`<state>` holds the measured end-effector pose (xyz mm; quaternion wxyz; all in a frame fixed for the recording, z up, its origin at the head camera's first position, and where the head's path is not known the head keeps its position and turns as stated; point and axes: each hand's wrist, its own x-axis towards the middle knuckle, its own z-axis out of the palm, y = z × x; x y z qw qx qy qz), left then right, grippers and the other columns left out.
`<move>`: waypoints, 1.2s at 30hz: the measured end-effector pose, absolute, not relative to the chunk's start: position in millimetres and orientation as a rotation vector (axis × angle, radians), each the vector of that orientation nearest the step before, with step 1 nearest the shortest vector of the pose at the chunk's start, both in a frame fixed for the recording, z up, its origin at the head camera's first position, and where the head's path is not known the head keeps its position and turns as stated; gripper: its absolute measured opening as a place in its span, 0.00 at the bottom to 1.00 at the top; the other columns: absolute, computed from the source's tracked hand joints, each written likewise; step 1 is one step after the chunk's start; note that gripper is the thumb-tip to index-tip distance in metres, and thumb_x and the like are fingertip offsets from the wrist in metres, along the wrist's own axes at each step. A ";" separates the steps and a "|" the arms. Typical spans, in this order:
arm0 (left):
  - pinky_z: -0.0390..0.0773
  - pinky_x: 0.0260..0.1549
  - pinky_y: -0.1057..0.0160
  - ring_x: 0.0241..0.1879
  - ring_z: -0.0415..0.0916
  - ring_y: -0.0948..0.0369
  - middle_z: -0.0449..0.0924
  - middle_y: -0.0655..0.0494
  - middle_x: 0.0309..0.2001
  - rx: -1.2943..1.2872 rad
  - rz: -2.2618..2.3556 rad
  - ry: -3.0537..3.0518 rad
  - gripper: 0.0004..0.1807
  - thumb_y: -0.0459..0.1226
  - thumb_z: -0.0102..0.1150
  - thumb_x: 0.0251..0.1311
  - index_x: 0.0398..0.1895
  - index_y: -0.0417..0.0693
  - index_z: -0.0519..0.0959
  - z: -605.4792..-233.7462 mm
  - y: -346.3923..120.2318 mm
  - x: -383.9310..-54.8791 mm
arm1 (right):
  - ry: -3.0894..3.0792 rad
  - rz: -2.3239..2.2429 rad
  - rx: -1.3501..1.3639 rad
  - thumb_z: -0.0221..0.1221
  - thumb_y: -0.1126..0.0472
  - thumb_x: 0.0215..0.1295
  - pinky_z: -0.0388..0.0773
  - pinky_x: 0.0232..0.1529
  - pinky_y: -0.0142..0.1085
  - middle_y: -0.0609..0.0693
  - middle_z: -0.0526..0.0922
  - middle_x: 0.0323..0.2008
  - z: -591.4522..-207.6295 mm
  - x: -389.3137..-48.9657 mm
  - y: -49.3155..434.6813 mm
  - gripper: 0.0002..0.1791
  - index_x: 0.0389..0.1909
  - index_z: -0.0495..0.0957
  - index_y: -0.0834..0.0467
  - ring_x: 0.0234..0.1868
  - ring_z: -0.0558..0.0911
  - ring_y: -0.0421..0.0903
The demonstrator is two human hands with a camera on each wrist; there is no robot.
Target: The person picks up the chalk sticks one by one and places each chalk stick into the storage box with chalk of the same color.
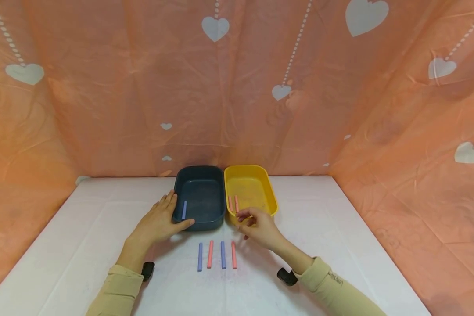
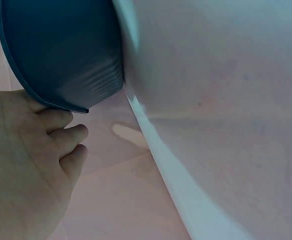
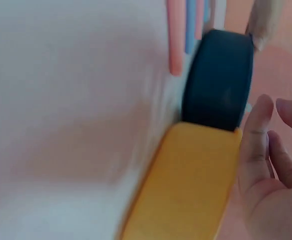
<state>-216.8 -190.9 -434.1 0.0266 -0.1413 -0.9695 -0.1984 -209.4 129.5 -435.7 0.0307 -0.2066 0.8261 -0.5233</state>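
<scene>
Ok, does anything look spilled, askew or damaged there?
Nothing much stands out: the dark blue tray and yellow tray sit upright side by side, and the four loose sticks lie in a row. Only faint reddish specks mark the white cloth.

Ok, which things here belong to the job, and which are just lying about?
Apparently part of the job:
Dark blue bin, one blue stick inside
Yellow bin, two pink sticks inside
Two loose blue sticks, two loose pink sticks

Just around:
Heart-patterned backdrop
Black wrist devices
</scene>
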 end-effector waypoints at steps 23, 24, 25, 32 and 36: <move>0.53 0.75 0.35 0.79 0.48 0.32 0.48 0.28 0.80 -0.432 -0.620 -2.995 0.62 0.68 0.59 0.63 0.78 0.23 0.53 -436.8 -192.4 -218.4 | 2.628 -1.120 -0.787 0.73 0.65 0.60 0.76 0.32 0.29 0.47 0.82 0.34 -466.1 -200.7 125.5 0.16 0.48 0.83 0.64 0.29 0.76 0.36; 0.53 0.75 0.35 0.79 0.48 0.33 0.48 0.28 0.80 -0.432 -0.617 -2.996 0.62 0.68 0.58 0.63 0.78 0.23 0.53 -437.1 -192.3 -218.4 | 2.633 -1.109 -0.788 0.73 0.64 0.59 0.76 0.32 0.29 0.47 0.82 0.34 -466.6 -200.8 125.3 0.17 0.48 0.83 0.63 0.29 0.76 0.36; 0.54 0.75 0.35 0.78 0.48 0.32 0.48 0.28 0.80 -0.435 -0.615 -2.995 0.62 0.69 0.58 0.63 0.78 0.23 0.53 -437.3 -192.2 -218.7 | 2.639 -1.099 -0.790 0.73 0.64 0.59 0.76 0.33 0.29 0.47 0.82 0.35 -467.0 -200.9 125.0 0.17 0.47 0.83 0.63 0.30 0.76 0.36; 0.54 0.75 0.35 0.78 0.48 0.32 0.48 0.28 0.80 -0.436 -0.603 -2.995 0.63 0.69 0.58 0.63 0.78 0.23 0.53 -438.4 -192.4 -219.2 | 2.663 -1.039 -0.780 0.74 0.62 0.59 0.76 0.37 0.30 0.46 0.81 0.35 -465.7 -200.8 123.1 0.16 0.46 0.84 0.61 0.32 0.76 0.38; 0.54 0.75 0.35 0.78 0.48 0.32 0.48 0.28 0.80 -0.433 -0.605 -2.992 0.62 0.69 0.58 0.63 0.78 0.23 0.53 -438.2 -192.5 -218.9 | 2.669 -1.005 -0.767 0.74 0.60 0.59 0.75 0.37 0.31 0.45 0.80 0.34 -464.7 -201.1 122.2 0.15 0.45 0.84 0.60 0.33 0.75 0.38</move>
